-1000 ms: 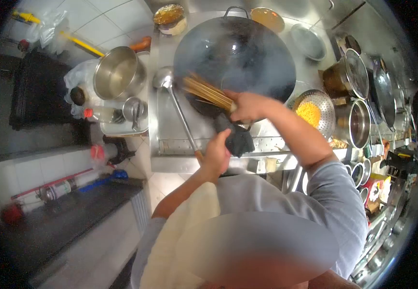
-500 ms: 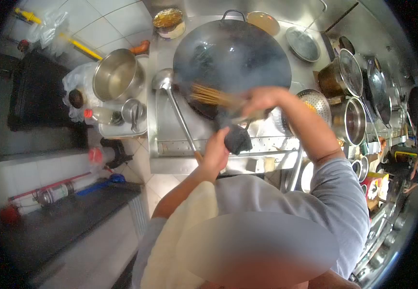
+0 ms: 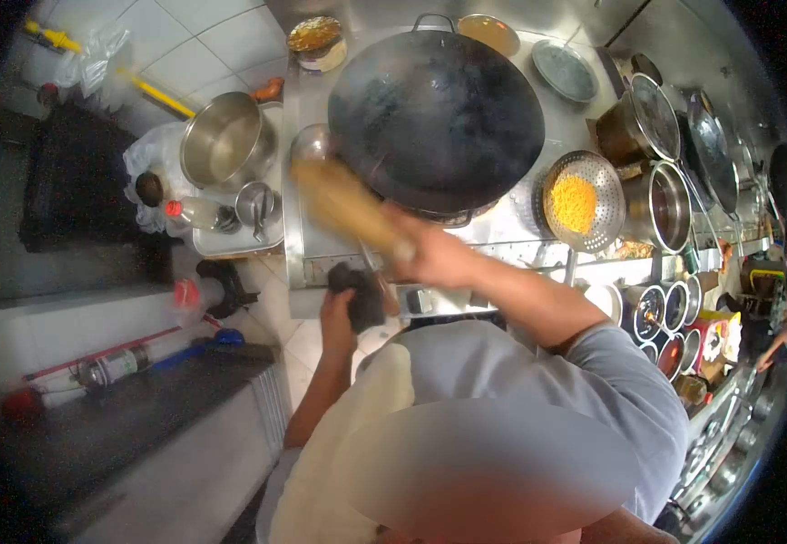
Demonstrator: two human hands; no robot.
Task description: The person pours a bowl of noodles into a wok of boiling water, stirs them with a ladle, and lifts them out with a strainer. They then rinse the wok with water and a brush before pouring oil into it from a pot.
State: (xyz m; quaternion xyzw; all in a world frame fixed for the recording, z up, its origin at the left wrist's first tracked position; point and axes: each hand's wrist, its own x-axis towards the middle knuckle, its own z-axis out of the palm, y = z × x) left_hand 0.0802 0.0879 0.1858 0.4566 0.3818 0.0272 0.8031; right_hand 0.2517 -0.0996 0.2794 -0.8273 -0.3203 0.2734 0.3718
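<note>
My right hand is closed round a bamboo wok brush, which is smeared by motion left of the wok's near rim. Below it, my left hand grips a bunched dark cloth in front of the stove edge. The big black wok sits on the burner with a thin haze over it, and neither hand touches it. Partly covered by the brush, a steel ladle lies beside the wok.
Right of the wok rests a perforated strainer holding yellow bits of food. Steel pots stand farther right. On the left are a large steel pot and a bottle with a red cap. A tub stands behind.
The brush has moved out of the wok to the left with my right hand. My left hand has drawn the cloth down and left, off the wok's near edge. The strainer now shows fully.
</note>
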